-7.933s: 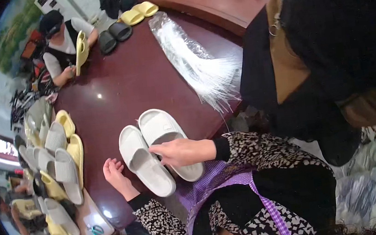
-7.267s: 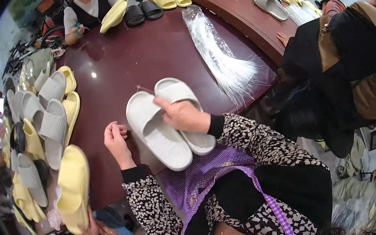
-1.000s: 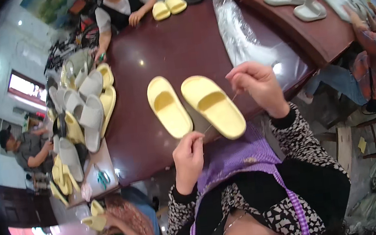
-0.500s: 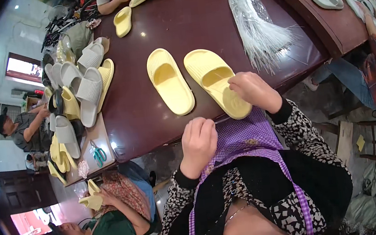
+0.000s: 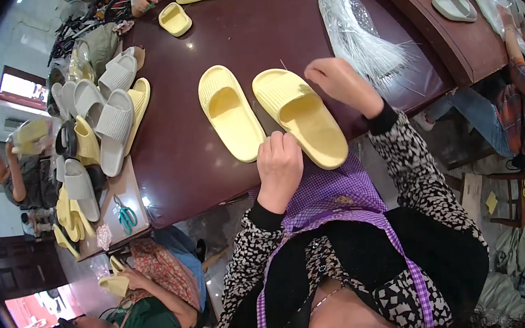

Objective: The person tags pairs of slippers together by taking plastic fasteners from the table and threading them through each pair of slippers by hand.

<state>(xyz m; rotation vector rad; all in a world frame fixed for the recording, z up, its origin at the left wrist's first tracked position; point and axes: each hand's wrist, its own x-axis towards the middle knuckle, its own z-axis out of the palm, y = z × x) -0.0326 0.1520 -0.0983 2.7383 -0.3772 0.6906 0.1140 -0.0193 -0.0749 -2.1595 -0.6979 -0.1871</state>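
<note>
Two yellow slippers lie side by side on the dark red table, toes pointing away: the left slipper (image 5: pixel 231 116) and the right slipper (image 5: pixel 302 117). My left hand (image 5: pixel 280 165) is closed, its fingertips pressed together between the two heels at the table's near edge. What it holds, if anything, is hidden. My right hand (image 5: pixel 341 84) is closed in a pinch just right of the right slipper's strap; anything in it is too small to make out. A thin strand shows near that slipper's toe.
A bundle of clear plastic strands (image 5: pixel 361 36) lies at the far right. Grey and yellow slippers (image 5: pixel 117 130) pile up on the left, near green-handled scissors (image 5: pixel 126 215). Another yellow slipper (image 5: pixel 175 20) lies farther back by a co-worker's hand. Two pale slippers (image 5: pixel 455 7) rest on the right-hand table.
My right hand has moved away from the right slipper's heel, up beside its strap. My left hand has come slightly forward to the heels. A co-worker at far left now lifts a bagged yellow item.
</note>
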